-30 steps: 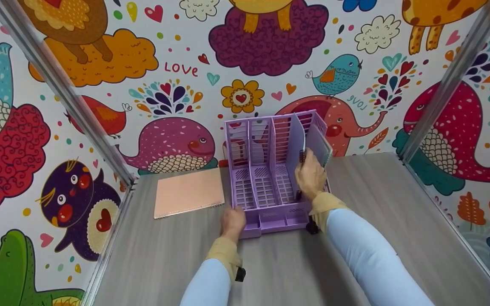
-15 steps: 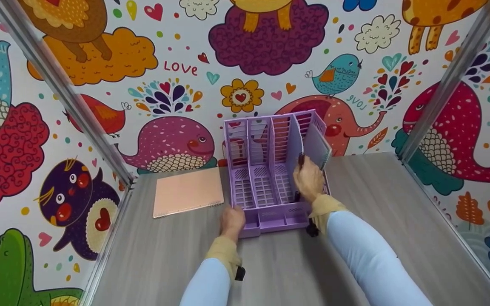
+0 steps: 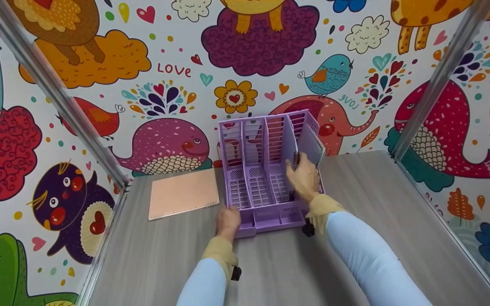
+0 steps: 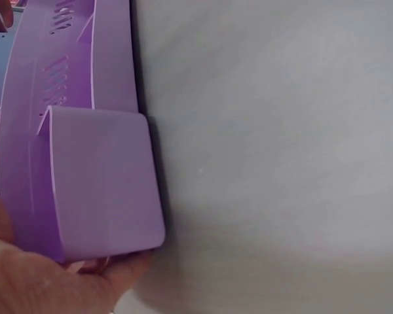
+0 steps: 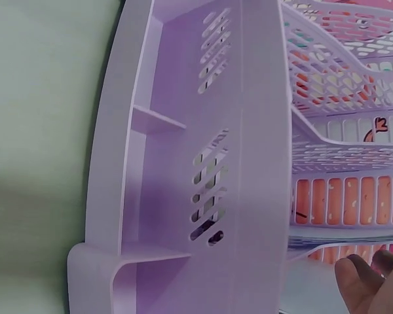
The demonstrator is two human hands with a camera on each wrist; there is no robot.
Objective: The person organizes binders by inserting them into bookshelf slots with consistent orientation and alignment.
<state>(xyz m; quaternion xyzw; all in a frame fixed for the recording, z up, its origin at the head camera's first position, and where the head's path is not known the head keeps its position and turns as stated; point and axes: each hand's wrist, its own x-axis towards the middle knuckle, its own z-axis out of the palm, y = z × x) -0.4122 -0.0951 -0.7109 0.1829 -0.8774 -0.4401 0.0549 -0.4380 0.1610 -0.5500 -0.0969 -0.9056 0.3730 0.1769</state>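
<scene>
A purple desktop file organizer [image 3: 277,211] with several upright slots stands against the back wall. My left hand [image 3: 228,222] grips its front left corner, and in the left wrist view the fingers curl around the end of the small front compartment [image 4: 105,183]. My right hand [image 3: 304,176] is inside the right side of the organizer, by the spiral edge of a blue-grey notebook [image 3: 289,138] standing in a slot. Its thumb is spread away from the notebook. In the right wrist view the fingertips [image 5: 349,271] are apart. Another spiral notebook [image 3: 311,142] leans at the organizer's right wall.
A peach spiral notebook [image 3: 184,193] lies flat on the grey wood-grain table [image 3: 270,272], left of the organizer. Cartoon-printed walls [image 3: 168,142] with metal corner posts [image 3: 436,89] enclose the table at the back and on both sides.
The blue-grey notebook has gone down a little in its slot. My right thumb has come off its edge and spread to the left. The left hand stays on the corner; the head view has shifted slightly.
</scene>
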